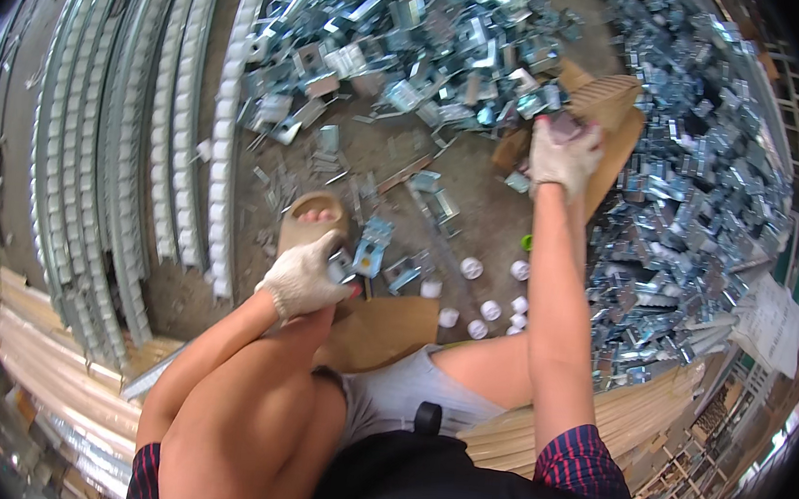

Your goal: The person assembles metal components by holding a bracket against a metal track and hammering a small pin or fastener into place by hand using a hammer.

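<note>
My left hand (303, 277), in a white knit glove, is closed around a small shiny metal bracket (340, 265) just in front of my sandalled foot. My right arm stretches forward to the edge of the big loose heap of metal brackets (420, 35). There my gloved right hand (562, 157) has its fingers bent round a dull grey metal piece (565, 127); its exact shape is partly hidden. Brown cardboard (612, 140) lies beside that hand. Near my left hand, a flat metal plate with holes (373, 247) rests on the floor.
Long metal rails (168, 102) lie in rows at the left. A second dense heap of brackets (682, 209) fills the right side. Several white round caps (490, 310) and a green ring (527, 243) are on the floor near my right forearm. Cardboard (392, 331) lies between my legs.
</note>
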A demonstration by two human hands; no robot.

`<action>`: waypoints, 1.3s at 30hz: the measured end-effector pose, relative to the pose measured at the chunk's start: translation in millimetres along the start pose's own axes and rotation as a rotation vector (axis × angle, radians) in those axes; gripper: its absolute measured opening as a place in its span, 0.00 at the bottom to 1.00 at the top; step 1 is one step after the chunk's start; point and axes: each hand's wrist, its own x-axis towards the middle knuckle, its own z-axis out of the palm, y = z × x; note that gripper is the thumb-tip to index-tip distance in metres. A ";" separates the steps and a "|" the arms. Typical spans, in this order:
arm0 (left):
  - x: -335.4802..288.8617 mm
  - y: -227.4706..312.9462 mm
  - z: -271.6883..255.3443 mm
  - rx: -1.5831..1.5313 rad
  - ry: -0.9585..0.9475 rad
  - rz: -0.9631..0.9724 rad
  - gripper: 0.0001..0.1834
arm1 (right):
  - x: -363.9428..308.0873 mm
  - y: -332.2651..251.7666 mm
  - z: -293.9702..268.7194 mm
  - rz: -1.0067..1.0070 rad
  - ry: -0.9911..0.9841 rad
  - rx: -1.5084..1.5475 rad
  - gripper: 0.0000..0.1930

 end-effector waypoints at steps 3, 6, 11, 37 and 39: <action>1.9 -9.0 1.7 0.007 -0.050 0.018 0.35 | -38.2 1.9 -19.0 -0.111 0.114 0.204 0.45; -0.8 -12.3 0.9 0.028 -0.035 0.040 0.36 | -107.6 5.2 -38.9 -0.214 -0.042 0.633 0.33; -5.6 -4.1 -1.8 0.070 -0.019 -0.016 0.34 | -215.3 -0.4 -57.4 -0.501 -0.709 0.485 0.27; -15.6 10.9 -22.7 0.065 -0.042 -0.076 0.33 | -223.0 -32.2 -75.8 0.300 -1.346 1.070 0.06; -17.2 11.2 -22.3 0.050 -0.035 -0.084 0.33 | -228.8 -28.3 -69.0 0.298 -1.326 1.117 0.06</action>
